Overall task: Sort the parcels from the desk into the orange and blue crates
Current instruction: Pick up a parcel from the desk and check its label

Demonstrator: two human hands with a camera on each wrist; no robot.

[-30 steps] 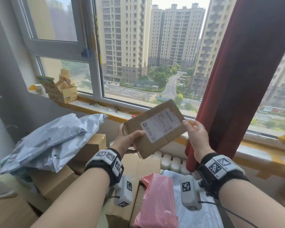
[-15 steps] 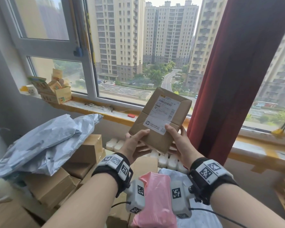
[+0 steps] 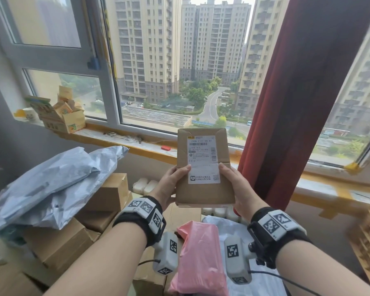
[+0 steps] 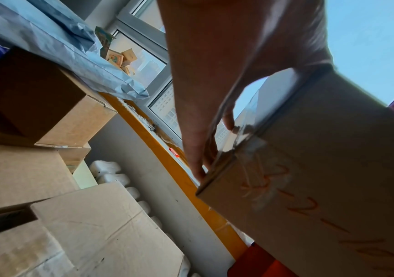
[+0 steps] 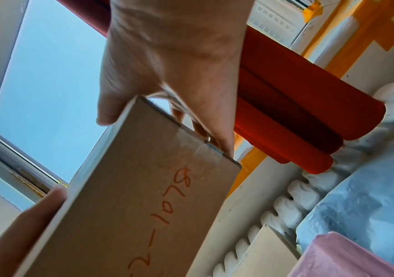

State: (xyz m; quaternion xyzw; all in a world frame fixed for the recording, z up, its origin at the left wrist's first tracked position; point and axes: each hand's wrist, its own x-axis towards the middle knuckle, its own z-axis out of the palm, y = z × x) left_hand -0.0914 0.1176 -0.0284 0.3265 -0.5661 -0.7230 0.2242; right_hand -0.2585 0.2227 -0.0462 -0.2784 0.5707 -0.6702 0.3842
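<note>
I hold a flat brown cardboard parcel (image 3: pixel 203 195) upright in front of the window, its white shipping label (image 3: pixel 203 161) facing me. My left hand (image 3: pixel 173 182) grips its left edge with the thumb on the front. My right hand (image 3: pixel 233 184) grips the right edge the same way. In the wrist views the parcel's (image 4: pixel 328 187) underside (image 5: pixel 138 206) carries orange handwriting. Neither crate is in view.
Below lie a pink mailer bag (image 3: pixel 199 257), a white bag (image 3: pixel 263 280), stacked cardboard boxes (image 3: pixel 107 193) and grey-blue poly bags (image 3: pixel 51 182) at the left. A red curtain (image 3: pixel 303 103) hangs at the right. An open small carton (image 3: pixel 62 116) sits on the windowsill.
The parcel turned from lying tilted on its side to standing upright with the label facing me, and both hands shifted down to its lower side edges.
</note>
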